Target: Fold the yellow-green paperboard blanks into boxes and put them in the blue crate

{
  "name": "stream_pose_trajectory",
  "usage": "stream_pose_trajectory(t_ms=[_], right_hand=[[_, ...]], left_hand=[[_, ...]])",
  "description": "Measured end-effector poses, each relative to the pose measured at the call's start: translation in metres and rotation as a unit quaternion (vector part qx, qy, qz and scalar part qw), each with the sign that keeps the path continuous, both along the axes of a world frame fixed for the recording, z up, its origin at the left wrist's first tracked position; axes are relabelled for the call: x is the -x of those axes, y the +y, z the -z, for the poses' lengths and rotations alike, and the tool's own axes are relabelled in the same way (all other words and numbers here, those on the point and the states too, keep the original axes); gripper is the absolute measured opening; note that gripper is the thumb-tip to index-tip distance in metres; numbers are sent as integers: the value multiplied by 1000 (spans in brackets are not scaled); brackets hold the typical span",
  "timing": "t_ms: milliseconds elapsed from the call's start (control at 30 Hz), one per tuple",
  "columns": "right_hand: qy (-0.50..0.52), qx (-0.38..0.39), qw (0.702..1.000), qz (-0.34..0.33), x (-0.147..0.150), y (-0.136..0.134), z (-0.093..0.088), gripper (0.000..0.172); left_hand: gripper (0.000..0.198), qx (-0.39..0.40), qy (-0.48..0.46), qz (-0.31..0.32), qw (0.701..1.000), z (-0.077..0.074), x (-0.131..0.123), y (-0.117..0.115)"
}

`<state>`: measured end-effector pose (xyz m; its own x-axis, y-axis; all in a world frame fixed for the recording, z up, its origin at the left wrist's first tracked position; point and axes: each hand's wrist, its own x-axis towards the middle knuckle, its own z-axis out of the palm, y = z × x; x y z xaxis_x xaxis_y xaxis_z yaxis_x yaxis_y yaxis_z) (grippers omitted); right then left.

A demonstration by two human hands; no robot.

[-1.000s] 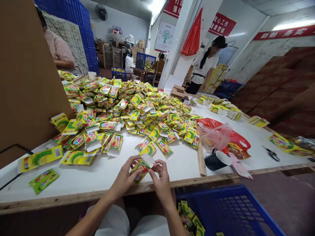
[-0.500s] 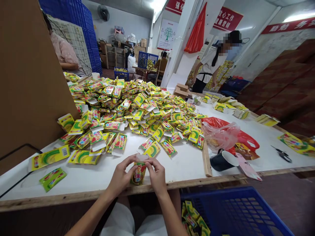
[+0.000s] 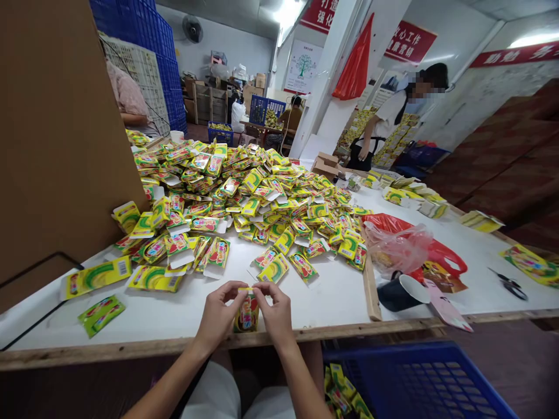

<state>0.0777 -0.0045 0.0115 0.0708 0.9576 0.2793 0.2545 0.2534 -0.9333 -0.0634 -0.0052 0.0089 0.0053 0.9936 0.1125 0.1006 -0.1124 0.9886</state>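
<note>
White flap gone from view, left hand [image 3: 219, 315] and right hand [image 3: 276, 311] clamp fingers atop the red-and-green cardboard box [image 3: 246, 318], now seemingly closed!

the left hand [image 3: 218, 314], right hand [image 3: 278, 312] and forearms [image 3: 169, 379] are bare, with white clothing [image 3: 216, 389] over the legs [image 3: 268, 402].

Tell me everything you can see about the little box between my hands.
The small box looks like thin printed card, its front red, green and yellow with multicoloured lettering. It is roughly upright, front facing you, by the table's wooden front edge; whether its base rests on anything is unclear. The left hand and right hand grip its top from either side with fingers and thumbs. A yellow strip shows at the top; whether that end is fully closed can't be told.
</note>
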Motion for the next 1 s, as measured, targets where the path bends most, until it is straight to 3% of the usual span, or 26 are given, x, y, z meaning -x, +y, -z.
stream_pose_trajectory(t_ms=[267,367,467,533,600,667,733,867,1000], right_hand=[[31,19,999,-37,1,0,6,11],[49,29,997,-52,3,-4,8,9],[23,17,1000,-3,-17,-17,-4,11],[-24,20,997,72,-51,-32,-19,17],[-89,46,983,151,-93,-48,-35,23],[-157,58,963,210,-129,-61,-47,26],[-186,62,953,231,-146,-67,-53,29],[-155,56,974,157,-119,-61,-45,27],[-115,-8,992,59,-62,-42,-37,17]], left_hand=[[18,-25,3,18,1000,8,5,-4],[17,-69,50,32,996,6,8,-7],[19,-116,147,8,982,-2,18,0],[20,-128,252,-70,957,-7,30,11],[30,-102,377,-153,908,-10,43,24],[36,-37,487,-173,856,-9,52,37],[29,26,544,-151,825,-7,55,47],[26,36,549,-147,822,-7,52,50],[23,-100,491,-155,851,-20,54,36]])
